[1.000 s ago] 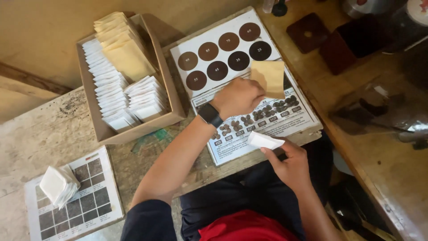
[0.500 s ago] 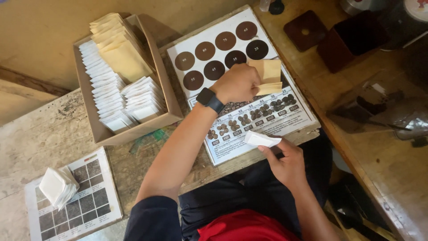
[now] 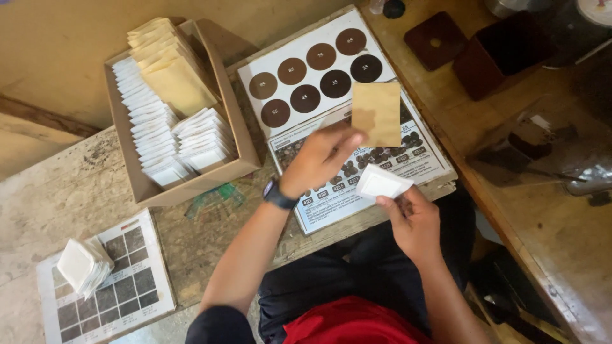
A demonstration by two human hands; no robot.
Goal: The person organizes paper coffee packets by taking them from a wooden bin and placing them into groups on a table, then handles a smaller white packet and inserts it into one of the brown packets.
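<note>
Brown paper envelope, pinched lightly at its corner by the left hand, could slip; right hand fingers grip a white packet.

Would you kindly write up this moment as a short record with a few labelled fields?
left hand: the left hand holds a tan paper envelope raised above the chart
right hand: the right hand holds a small white packet by its edge
under the hands: a printed chart with brown circles lying on the wooden table
nearby: a cardboard box filled with rows of white and tan envelopes
far left: a stack of white packets on a grey swatch card
</note>
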